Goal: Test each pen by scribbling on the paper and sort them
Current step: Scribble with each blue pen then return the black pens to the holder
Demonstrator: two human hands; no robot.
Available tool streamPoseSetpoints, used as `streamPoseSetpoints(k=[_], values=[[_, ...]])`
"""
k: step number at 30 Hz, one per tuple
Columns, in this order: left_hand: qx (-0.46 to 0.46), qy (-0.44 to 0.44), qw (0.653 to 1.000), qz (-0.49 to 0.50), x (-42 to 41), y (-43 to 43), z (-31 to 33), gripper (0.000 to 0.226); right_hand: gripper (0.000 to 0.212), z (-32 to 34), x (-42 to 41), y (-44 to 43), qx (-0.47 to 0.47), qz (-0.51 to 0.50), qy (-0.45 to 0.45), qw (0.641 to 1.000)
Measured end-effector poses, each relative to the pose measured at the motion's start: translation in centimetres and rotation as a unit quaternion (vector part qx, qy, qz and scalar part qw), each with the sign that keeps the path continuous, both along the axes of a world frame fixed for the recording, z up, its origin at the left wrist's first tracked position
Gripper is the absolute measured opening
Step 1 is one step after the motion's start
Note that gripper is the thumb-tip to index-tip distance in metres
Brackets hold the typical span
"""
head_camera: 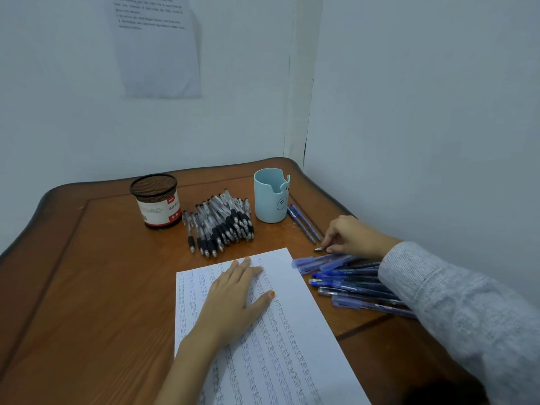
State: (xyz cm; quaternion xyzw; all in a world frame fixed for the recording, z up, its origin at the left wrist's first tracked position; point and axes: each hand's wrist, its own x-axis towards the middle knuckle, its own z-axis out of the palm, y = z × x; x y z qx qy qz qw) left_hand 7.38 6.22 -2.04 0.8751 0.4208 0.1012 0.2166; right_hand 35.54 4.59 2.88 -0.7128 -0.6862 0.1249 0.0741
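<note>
The left hand lies flat, palm down, fingers straight and slightly spread, on the white sheet of paper printed with rows of small characters, which we find at the near centre of the table. The right hand, emerging from a grey knitted sleeve, reaches past the sheet's far right corner. Its fingers curl down and pinch a silver-tipped pen, of which we see only the tip, low over the table just beyond the heap of blue capped pens. That heap lies just beside the paper's right edge, partly under the sleeve. Farther back, two blue pens lie side by side next to an upright pale blue cup with a drawn pig face. To its left we note a pile of clear pens with black grips, tips toward us, and then a black mesh cylindrical holder with a red-and-white label, also upright. All rest on the brown wooden table, set in a corner of pale walls; a printed notice sheet hangs on the left wall.
</note>
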Motion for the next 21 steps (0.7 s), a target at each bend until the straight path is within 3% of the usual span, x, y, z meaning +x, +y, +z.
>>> streamPoseSetpoints(k=[4, 7, 9, 11, 13, 15, 16, 17, 19, 21], values=[[-0.005, 0.004, 1.0, -0.003, 0.0, 0.1, 0.0, 0.057, 0.013, 0.9, -1.4, -0.1, 0.112, 0.011, 0.055, 0.992], [-0.003, 0.015, 1.0, -0.008, -0.1, 0.2, 0.1, 0.059, 0.031, 2.7, -3.9, -0.1, 0.255, 0.031, 0.12, 0.959], [0.002, 0.022, 1.0, -0.01, -0.2, 0.3, 0.2, 0.059, 0.027, 3.9, -5.6, -0.2, 0.312, 0.027, 0.193, 0.93], [0.008, 0.025, 1.0, -0.008, -0.4, 0.3, 0.3, 0.059, 0.024, 4.2, -6.8, 0.1, 0.309, -0.03, 0.324, 0.894], [0.014, 0.025, 1.0, -0.003, -0.5, 0.1, 0.4, 0.058, 0.032, 3.7, -7.7, 0.4, 0.244, -0.082, 0.533, 0.806], [0.026, 0.029, 0.999, -0.002, -0.7, -0.2, 0.3, 0.059, 0.038, 2.5, -8.5, 0.6, 0.176, -0.091, 0.715, 0.67], [0.031, 0.032, 0.999, -0.005, -0.9, -0.5, 0.2, 0.059, 0.04, 1.9, -8.9, 0.6, 0.156, -0.096, 0.761, 0.623], [0.034, 0.037, 0.999, -0.011, -1.2, -0.6, 0.2, 0.059, 0.038, 1.2, -9.4, 0.6, 0.143, -0.104, 0.774, 0.608], [0.037, 0.046, 0.998, -0.025, -2.1, -0.8, 0.1, 0.06, 0.025, -0.1, -10.6, 0.6, 0.131, -0.121, 0.736, 0.653], [0.045, 0.054, 0.997, -0.036, -3.1, -0.6, 0.0, 0.062, 0.03, -1.2, -11.7, 0.7, 0.113, -0.13, 0.685, 0.708]])
